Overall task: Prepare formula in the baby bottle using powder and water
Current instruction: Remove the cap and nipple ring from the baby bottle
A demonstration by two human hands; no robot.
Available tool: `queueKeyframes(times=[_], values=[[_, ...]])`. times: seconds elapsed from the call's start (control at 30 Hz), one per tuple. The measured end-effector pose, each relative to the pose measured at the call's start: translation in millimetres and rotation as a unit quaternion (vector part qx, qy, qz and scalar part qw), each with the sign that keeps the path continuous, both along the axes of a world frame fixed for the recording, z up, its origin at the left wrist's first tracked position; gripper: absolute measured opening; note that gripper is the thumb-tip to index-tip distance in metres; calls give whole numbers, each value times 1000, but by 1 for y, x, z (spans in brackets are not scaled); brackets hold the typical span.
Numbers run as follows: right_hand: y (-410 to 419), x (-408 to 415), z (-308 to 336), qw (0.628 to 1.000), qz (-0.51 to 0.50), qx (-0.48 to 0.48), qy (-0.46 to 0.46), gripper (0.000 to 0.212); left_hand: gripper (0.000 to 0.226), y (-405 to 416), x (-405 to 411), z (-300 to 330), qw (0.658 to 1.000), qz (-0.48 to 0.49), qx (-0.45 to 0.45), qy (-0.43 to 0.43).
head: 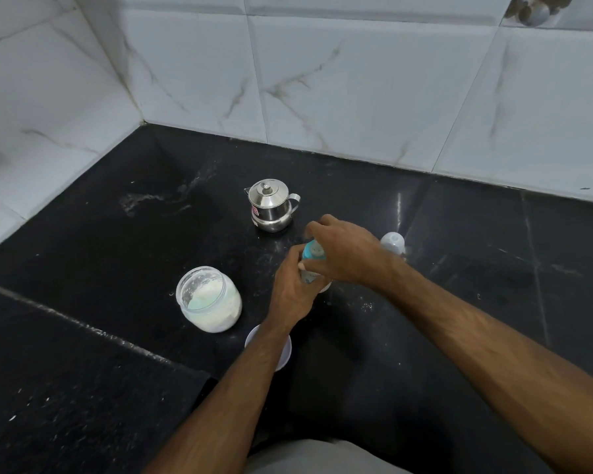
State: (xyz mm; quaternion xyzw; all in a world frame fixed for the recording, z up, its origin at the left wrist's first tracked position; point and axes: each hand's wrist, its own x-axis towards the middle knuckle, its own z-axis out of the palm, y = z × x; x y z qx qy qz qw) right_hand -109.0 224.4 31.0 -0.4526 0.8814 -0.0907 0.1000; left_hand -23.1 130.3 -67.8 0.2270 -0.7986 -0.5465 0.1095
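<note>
**Teal collar going onto the bottle**

Head view: right of the powder jar [209, 299], the left hand [293, 289] grips the bottle [310, 277] upright to steady it; the right hand [343, 251] clasps its teal collar [311, 251], likely screwing it. Behind stands the steel pot [273, 206].

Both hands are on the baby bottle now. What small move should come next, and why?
Probably turn the teal collar until tight. The left hand grips the baby bottle, the right hand holds its top, and the clear cap lies apart on the counter.
</note>
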Motion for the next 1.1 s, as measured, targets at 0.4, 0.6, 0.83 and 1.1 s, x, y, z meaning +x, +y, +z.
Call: queueKeyframes(times=[0.4, 0.6, 0.83, 1.1], values=[[0, -1, -1, 1000, 7, 5, -28, 57, 51, -1, -1, 1, 1000, -4, -7, -5], [-1, -5, -3, 998, 4, -4, -61, 49, 53, -1, -3, -2, 1000, -6, -2, -5], [31, -21, 0, 977, -6, -149, -153, 40, 57, -2, 1, -5, 999, -7, -3, 36], [89, -26, -51, 923, -119, -258, -257, 63, 56, -2, 0, -6, 998, 1, -33, 58]])
